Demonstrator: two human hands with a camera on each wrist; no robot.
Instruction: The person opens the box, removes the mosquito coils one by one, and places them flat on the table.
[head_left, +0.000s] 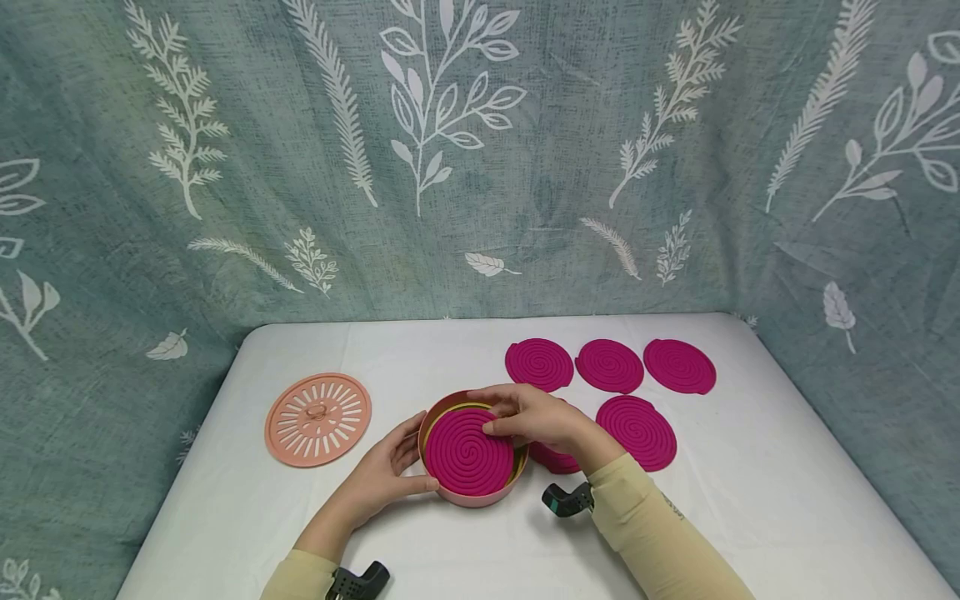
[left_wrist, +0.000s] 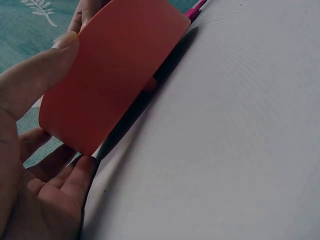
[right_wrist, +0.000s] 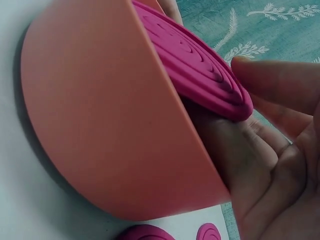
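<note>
Head view has a magenta mosquito coil (head_left: pixel 468 454), wound in a flat spiral, at the mouth of a round coral coil holder (head_left: pixel 474 502) near the middle of the table (head_left: pixel 442 558). The coil covers most of the opening; a yellow inner band shows along the holder's far and right sides. From the right wrist, the coil is tilted, its gripped edge standing above the rim while another part dips behind the holder's wall.

The right hand (head_left: pixel 536 417) pinches that edge, with a digit on the upper face and others beneath. The left hand (head_left: pixel 386 473) grips the holder's left side, thumb and fingers spread round the wall. Seen from the left wrist, a small rounded stub juts from under the base, over a dark shadow.

To the left, apart from the holder, lies a coral vented lid (head_left: pixel 318 420) with radial slots and a central loop. Five more coils lie to the right: a far row of three (head_left: pixel 539 364), one nearer (head_left: pixel 636 432), and one (head_left: pixel 553 461) partly hidden by the right hand and forearm.

Both arms wear pale yellow sleeves (head_left: pixel 660 533), and a black device (head_left: pixel 568 500) sits at each wrist. Blue-green fabric (head_left: pixel 555 183) with white leaf prints hangs behind the white-covered table.
</note>
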